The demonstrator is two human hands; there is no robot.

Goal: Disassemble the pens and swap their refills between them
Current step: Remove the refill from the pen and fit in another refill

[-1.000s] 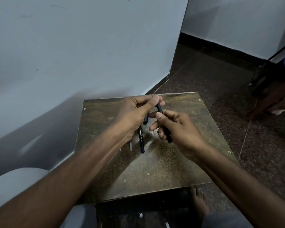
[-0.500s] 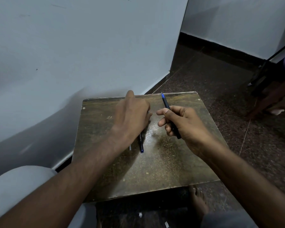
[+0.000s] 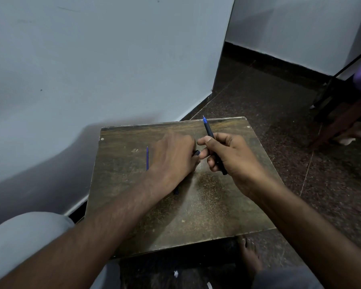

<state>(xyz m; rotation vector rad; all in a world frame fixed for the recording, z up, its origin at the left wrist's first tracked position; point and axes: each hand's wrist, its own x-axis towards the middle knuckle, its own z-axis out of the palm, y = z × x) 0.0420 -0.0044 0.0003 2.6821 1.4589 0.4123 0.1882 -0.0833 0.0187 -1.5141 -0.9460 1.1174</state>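
**Above the surface, one pen held, parts lying loose**

Under both hands lies the brown surface, worn and dusty, set against a pale wall. Right hand hovers above it, its grip pinching a dark pen between thumb and curled fingers, blue tip pointing up and away. Just left of that grip, the left hand rests palm down on the surface, blurred; a small dark piece pokes out at its fingertips, and whether that grip pinches it I cannot tell. Left of the left hand lies a thin blue refill, apart from it.
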